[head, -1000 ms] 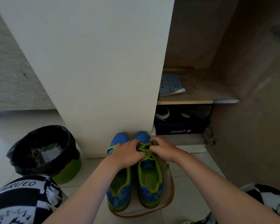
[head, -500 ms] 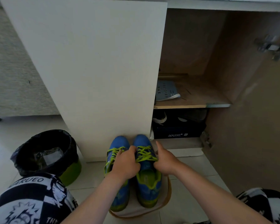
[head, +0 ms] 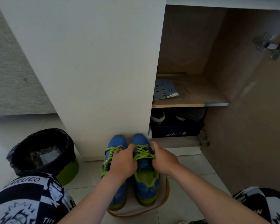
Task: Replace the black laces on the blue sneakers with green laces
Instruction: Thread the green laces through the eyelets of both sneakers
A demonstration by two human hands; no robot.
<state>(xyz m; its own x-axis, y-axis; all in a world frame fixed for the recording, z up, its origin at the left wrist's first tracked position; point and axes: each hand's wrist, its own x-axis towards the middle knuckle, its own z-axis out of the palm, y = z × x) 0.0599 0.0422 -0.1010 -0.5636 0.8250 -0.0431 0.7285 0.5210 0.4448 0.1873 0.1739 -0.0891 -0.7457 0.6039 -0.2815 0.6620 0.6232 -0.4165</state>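
On floor tiles (head: 191,166) by open cupboard (head: 186,42), left hand (head: 123,161), right hand (head: 164,159) gripping blue sneakers (head: 146,189)

Left hand (head: 123,164), right hand (head: 164,160) on sneakers (head: 146,192)

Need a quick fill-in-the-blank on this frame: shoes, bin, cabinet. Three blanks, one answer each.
1. The laces threaded through both sneakers are ____.
2. The bin to the left of them is lined with a ____ bag.
3. In the open cabinet, the booklet lies on the ____.

Missing words: green; black; shelf
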